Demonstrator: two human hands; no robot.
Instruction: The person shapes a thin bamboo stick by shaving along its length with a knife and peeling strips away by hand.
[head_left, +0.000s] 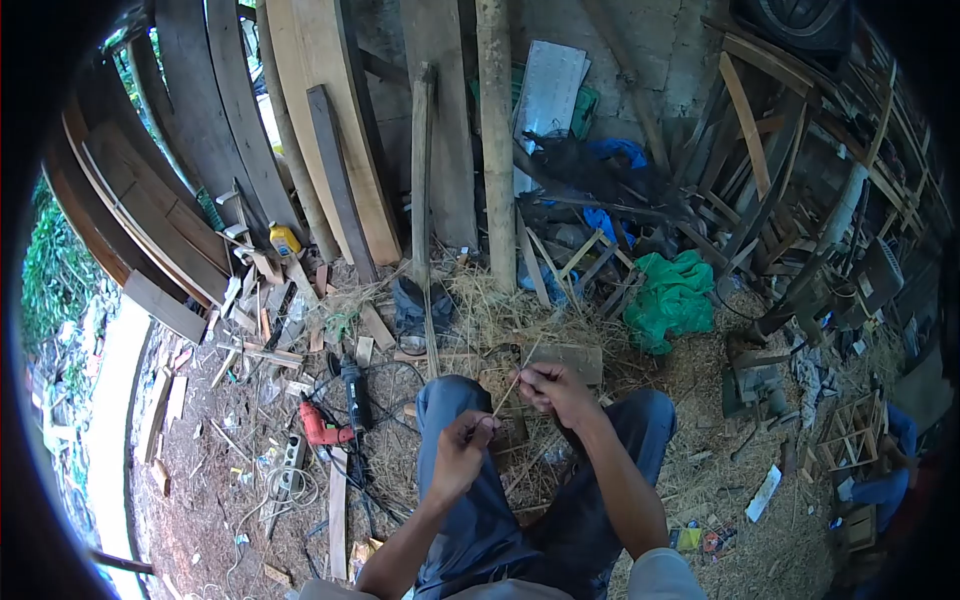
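A thin pale strip, like straw or cane, point(508, 392) slants between my two hands, above my knees. My left hand point(466, 448) pinches its lower end near my left knee. Higher and to the right, my right hand point(556, 392) has its fingers closed round the strip near its upper part. The strip's upper tip sticks out past my right hand. Below my hands, between my legs, lies straw-littered ground.
A red drill point(324, 424), a dark power tool point(353, 390) and a power strip point(290, 465) lie at left with cables. Boards point(330, 120) lean behind. A green plastic bag point(672, 300) lies right of centre. Another person's arm and leg point(888, 488) show at far right.
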